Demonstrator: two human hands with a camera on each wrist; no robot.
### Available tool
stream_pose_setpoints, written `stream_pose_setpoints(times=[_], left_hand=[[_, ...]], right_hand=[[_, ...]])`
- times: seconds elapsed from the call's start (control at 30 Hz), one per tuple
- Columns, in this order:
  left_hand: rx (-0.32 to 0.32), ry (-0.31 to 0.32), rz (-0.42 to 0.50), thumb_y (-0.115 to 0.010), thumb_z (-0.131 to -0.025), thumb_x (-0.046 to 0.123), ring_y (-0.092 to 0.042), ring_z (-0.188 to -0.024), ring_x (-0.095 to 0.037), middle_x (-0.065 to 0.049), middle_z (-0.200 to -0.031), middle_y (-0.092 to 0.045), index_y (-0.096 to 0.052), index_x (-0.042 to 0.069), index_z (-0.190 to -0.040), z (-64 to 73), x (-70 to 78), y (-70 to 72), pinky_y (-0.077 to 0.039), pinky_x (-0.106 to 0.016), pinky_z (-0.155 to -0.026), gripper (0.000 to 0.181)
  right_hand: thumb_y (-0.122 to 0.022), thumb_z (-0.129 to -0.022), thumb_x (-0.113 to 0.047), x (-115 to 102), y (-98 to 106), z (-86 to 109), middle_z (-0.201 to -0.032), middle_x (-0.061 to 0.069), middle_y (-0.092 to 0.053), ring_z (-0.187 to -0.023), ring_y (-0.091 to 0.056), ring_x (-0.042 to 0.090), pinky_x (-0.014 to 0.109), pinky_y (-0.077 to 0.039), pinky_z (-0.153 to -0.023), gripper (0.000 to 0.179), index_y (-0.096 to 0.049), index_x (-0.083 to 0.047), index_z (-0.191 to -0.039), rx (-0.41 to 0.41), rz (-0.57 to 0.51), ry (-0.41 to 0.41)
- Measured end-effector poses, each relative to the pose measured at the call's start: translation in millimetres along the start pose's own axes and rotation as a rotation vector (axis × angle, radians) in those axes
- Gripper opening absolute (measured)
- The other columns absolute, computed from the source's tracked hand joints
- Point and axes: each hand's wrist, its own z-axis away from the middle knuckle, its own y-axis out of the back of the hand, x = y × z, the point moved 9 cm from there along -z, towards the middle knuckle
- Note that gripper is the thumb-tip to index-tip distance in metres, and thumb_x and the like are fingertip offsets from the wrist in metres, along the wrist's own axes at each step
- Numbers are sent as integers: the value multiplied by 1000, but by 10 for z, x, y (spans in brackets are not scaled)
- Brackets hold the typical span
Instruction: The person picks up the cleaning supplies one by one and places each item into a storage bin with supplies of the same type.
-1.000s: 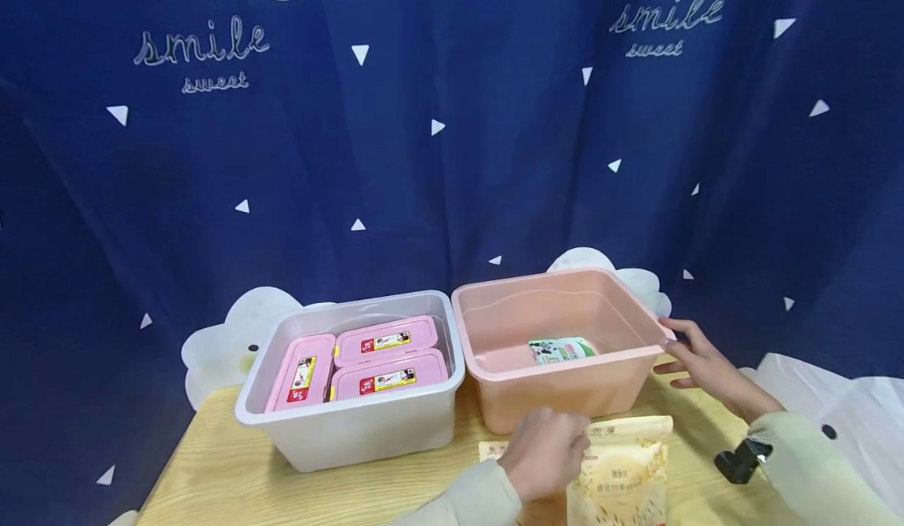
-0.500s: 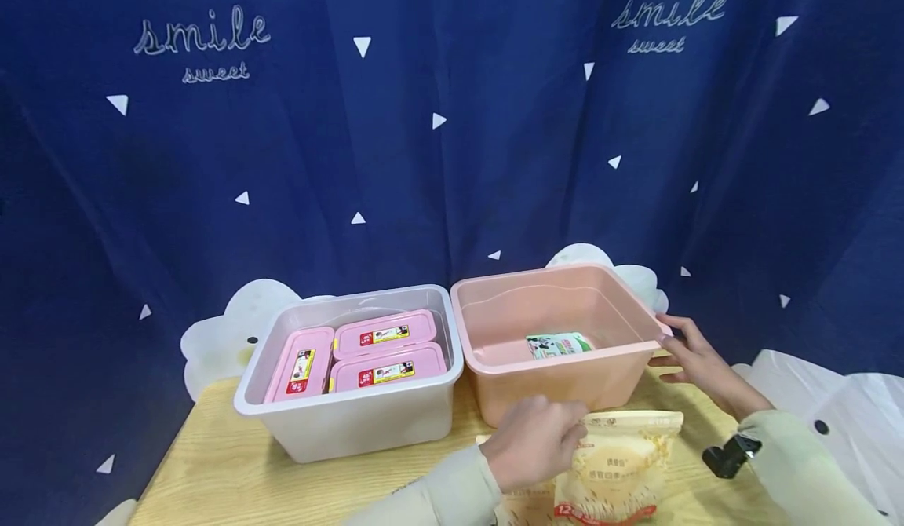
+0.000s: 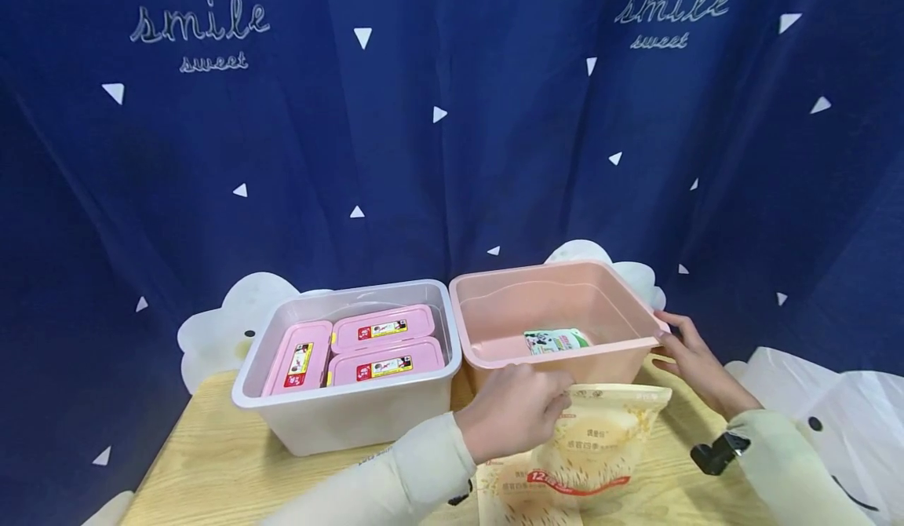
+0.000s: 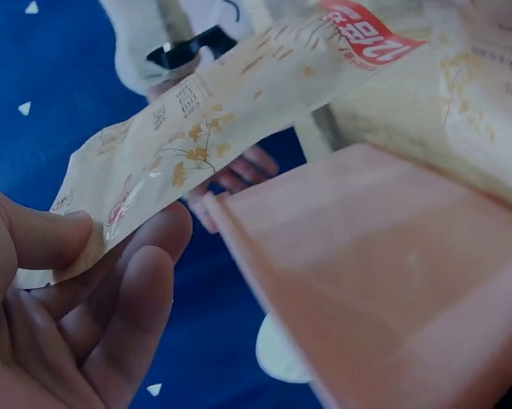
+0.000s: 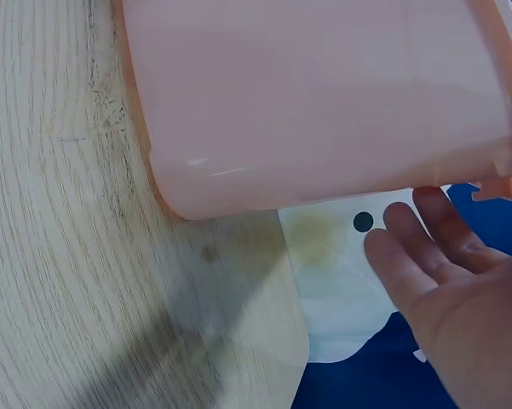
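My left hand (image 3: 515, 414) pinches the top corner of a cream-coloured stand-up pouch (image 3: 600, 436), which hangs tilted in front of the pink bin (image 3: 596, 367). In the left wrist view, the thumb presses on the printed pouch (image 4: 196, 153) with fingers behind it. A second cream pouch (image 3: 512, 488) lies on the table below, partly covered by the held one. My right hand (image 3: 699, 365) touches the pink bin's right rim, its fingers extended. The right wrist view has those fingers (image 5: 400, 273) at the bin's edge. Inside the bin lies a green-and-white packet (image 3: 554, 341).
Left of the pink bin, a pale grey bin (image 3: 353, 416) holds several pink-lidded boxes (image 3: 384, 359). The bins stand side by side on a wooden table (image 3: 205, 463). A dark blue curtain (image 3: 318, 141) with white shapes hangs close behind them.
The left hand has lifted one cream pouch upward off the other, toward the pink bin's front. The pouch on the table shows more now. The right hand has stayed at the rim.
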Motion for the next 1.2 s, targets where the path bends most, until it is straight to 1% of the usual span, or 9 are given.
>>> stream_pose_setpoints(times=[0.17, 0.3, 0.4, 0.5, 0.67, 0.77, 0.9, 1.03, 1.2], left_hand=[[-18, -34, -5, -58, -87, 20, -38, -46, 0, 12, -53, -40, -50, 20, -71, -73, -36, 172, -26, -13, -40, 17], [5, -77, 21, -58, -87, 19, -36, -46, 1, 11, -52, -37, -48, 18, -69, -149, -89, 298, -25, -11, -43, 21], [33, -83, 79, -58, -87, 17, -37, -48, 1, 10, -54, -37, -46, 17, -67, -199, -142, 396, -26, -9, -45, 23], [42, -73, 132, -58, -87, 15, -40, -51, 0, 8, -55, -39, -47, 16, -66, -226, -190, 493, -28, -8, -48, 23], [66, -73, 80, -60, -86, 18, -43, -53, -2, 10, -54, -38, -48, 17, -66, -247, -249, 672, -29, -12, -49, 24], [60, -66, 98, -60, -86, 18, -40, -52, -2, 11, -53, -35, -47, 16, -64, -284, -293, 759, -28, -14, -49, 26], [34, -33, 213, -61, -86, 16, -36, -50, -1, 10, -52, -34, -51, 14, -66, -355, -375, 834, -28, -14, -49, 23], [30, 44, 272, -62, -86, 18, -37, -48, 0, 10, -52, -37, -58, 16, -73, -401, -497, 884, -29, -15, -48, 14], [87, 125, 306, -59, -88, 21, -41, -53, -3, 8, -54, -40, -54, 14, -68, -430, -645, 929, -31, -16, -51, 21]], right_hand=[[-31, -99, -38, 2, -56, -17, -134, 30, -24, -95, -54, -6, 33, -50, -83, 54, -7, -17, -142, -23, -58, -2], [-31, -98, -41, 40, -102, -33, -136, 30, -22, -96, -52, -7, 30, -50, -80, 54, -7, -25, -143, -36, -113, -33], [-32, -97, -41, 73, -100, -31, -129, 19, -32, -93, -53, -9, 25, -50, -76, 51, -10, -31, -142, -22, -135, -39], [-33, -98, -37, 64, -86, -26, -121, 6, -34, -93, -55, -8, 22, -50, -75, 49, -12, -29, -142, -7, -144, 0], [-32, -99, -31, 20, -70, -20, -118, 0, -36, -94, -57, -4, 24, -51, -77, 46, -12, -24, -141, -17, -185, 52], [-31, -100, -30, -3, -48, -20, -114, -7, -39, -93, -58, -1, 25, -52, -79, 47, -11, -21, -141, -19, -180, 67], [-32, -99, -31, -10, -33, -21, -111, -11, -41, -92, -59, 1, 26, -52, -79, 46, -12, -22, -140, -21, -162, 68], [-32, -99, -32, 15, -38, -31, -111, -10, -41, -92, -58, -1, 25, -51, -79, 44, -13, -25, -138, -19, -155, 46], [-31, -99, -34, 51, -46, -41, -116, -1, -37, -92, -57, -3, 27, -51, -79, 50, -10, -19, -141, -5, -120, 27]])
